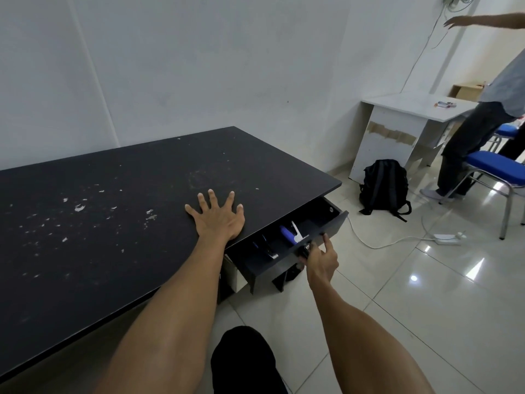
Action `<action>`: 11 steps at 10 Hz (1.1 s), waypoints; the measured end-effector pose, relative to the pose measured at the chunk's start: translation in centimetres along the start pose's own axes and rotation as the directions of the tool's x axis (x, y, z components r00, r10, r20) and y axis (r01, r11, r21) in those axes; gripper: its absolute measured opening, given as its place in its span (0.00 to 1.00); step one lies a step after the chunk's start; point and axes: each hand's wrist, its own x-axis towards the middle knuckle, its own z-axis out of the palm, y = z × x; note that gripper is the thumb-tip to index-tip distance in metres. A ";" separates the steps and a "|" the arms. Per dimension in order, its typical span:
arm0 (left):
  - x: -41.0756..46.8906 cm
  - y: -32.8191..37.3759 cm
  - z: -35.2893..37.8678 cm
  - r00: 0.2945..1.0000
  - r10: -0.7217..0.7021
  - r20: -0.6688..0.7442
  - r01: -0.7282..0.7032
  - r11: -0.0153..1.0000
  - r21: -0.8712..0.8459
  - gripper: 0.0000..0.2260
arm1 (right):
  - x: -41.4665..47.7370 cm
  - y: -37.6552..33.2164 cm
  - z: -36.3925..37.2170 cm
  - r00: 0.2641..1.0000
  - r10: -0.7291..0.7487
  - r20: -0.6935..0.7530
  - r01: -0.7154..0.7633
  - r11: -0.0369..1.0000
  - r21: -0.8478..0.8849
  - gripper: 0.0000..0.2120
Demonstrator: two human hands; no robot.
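A black desk with a scuffed, white-flecked top fills the left of the head view. My left hand lies flat on its near right edge, fingers spread and straight. Under that edge a black drawer stands pulled out. Inside it lie a blue object, something white and a few small dark items. My right hand grips the drawer's handle at the front panel, with the index finger stretched along the panel's top edge.
A black backpack sits on the tiled floor beyond the drawer. A white cable and power strip run across the floor. Another person stands at the right by a white desk and a blue chair.
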 end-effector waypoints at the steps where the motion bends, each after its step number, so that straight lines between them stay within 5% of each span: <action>1: 0.1 -0.1 0.1 1.000 0.001 0.000 -0.001 1.000 0.003 0.28 | 0.5 -0.8 1.8 0.999 -0.024 0.027 0.024 1.000 0.010 0.24; 4: 0.3 -0.1 0.1 1.000 0.001 -0.018 -0.002 1.000 -0.014 0.27 | 2.3 -0.4 8.5 0.974 -0.047 0.223 0.059 0.997 -0.049 0.18; 9: 0.5 -0.3 0.2 1.000 0.005 -0.015 -0.005 0.999 -0.032 0.27 | 2.5 -0.7 10.1 0.951 -0.021 0.310 0.067 0.988 -0.137 0.18; 10: 0.7 -0.3 0.4 1.000 0.007 -0.030 -0.008 1.000 -0.030 0.28 | 2.6 -1.9 9.4 0.976 0.021 0.219 -0.015 0.999 -0.030 0.21; 11: 0.7 -0.4 0.4 1.000 0.000 -0.019 -0.001 0.999 -0.047 0.27 | 2.8 -4.0 7.7 0.988 0.109 -0.110 -0.108 0.994 0.021 0.21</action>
